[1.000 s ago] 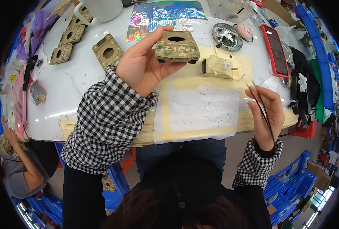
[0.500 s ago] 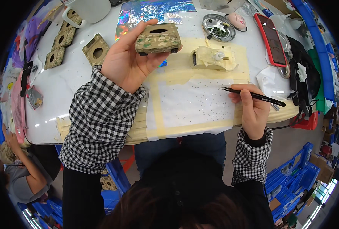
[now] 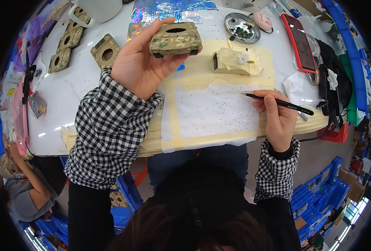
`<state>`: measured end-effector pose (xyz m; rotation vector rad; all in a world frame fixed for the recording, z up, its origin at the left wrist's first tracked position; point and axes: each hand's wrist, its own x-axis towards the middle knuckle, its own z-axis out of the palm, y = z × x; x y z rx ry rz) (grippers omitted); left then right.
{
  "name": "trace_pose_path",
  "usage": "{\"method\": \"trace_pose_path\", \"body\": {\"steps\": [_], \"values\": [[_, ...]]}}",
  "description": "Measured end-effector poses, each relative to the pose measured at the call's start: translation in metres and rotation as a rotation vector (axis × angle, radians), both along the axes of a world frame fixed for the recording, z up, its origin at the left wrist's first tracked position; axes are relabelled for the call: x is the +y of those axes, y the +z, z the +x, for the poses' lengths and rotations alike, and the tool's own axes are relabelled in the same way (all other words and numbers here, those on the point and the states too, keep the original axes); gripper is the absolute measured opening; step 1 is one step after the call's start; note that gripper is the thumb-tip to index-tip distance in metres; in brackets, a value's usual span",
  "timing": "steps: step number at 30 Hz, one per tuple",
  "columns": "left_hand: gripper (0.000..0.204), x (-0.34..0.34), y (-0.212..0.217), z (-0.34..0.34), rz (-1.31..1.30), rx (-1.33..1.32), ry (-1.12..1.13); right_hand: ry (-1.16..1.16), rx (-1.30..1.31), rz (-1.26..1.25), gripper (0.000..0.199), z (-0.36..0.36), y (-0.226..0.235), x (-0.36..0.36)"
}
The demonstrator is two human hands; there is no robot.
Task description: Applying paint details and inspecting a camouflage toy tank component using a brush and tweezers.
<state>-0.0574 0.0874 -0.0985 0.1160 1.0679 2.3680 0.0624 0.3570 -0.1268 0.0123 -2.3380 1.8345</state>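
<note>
Green & tan camo covers the model tank hull (image 3: 176, 41), up over the counter (image 3: 47, 111) in the L hand (image 3: 137, 69), thumb on its far side & fingers under it. The R hand (image 3: 278, 121) pinches black tweezers (image 3: 283, 103), w/ the tips above or on the white paper (image 3: 189, 136); can't tell which, or if they grip a speck. Tiny dark specks (image 3: 229, 111) dot the sheet. They look loose & v. light, so a puff of air or a bump from the checked sleeve (image 3: 110, 129) could mix or lose them. Too hard a squeeze could ping one off. If the L hand slips, the hull could drop & hit the taped block (image 3: 226, 67) or get scratched.
</note>
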Motion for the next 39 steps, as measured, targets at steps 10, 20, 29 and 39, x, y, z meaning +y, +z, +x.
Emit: {"method": "trace_pose_path", "body": {"steps": [10, 20, 29, 39], "values": [[0.044, 0.0013, 0.0022, 0.0015, -0.026, -0.017, 0.032, 0.001, 0.006, -0.009, 0.021, 0.0005, -0.001, 0.0005], [0.044, 0.0021, 0.0034, 0.0026, -0.027, -0.029, 0.04, 0.002, -0.004, 0.021, 0.021, 0.0008, 0.0004, 0.0], [0.045, 0.0027, 0.0026, 0.0018, -0.021, -0.016, 0.032, 0.012, -0.005, -0.016, 0.022, -0.0001, -0.0003, 0.0014], [0.044, -0.0003, 0.0017, 0.0015, 0.01, -0.005, 0.009, 0.009, 0.018, -0.006, 0.022, 0.0005, -0.0009, 0.0005]]}}
